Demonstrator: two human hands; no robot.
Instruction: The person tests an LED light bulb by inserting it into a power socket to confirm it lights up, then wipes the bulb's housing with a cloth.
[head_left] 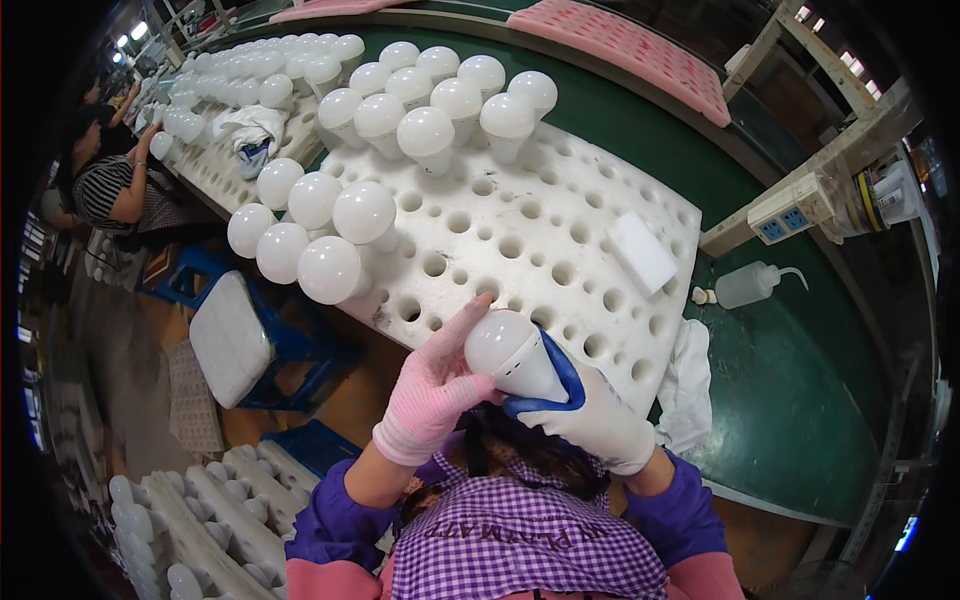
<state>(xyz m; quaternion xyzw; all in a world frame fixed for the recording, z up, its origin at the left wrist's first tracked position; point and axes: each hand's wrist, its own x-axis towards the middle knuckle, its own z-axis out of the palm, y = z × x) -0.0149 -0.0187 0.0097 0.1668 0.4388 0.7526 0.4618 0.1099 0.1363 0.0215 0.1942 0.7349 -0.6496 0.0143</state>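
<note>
Both hands hold one white bulb just above the near edge of the white holed tray: left hand, pink glove, fingers wrapped round the dome; right hand, blue-palmed glove, fingers closed on the base. Likely inspection before seating; next needs a free hole. Beyond, seated bulbs; a white sponge block covers some holes.
</note>
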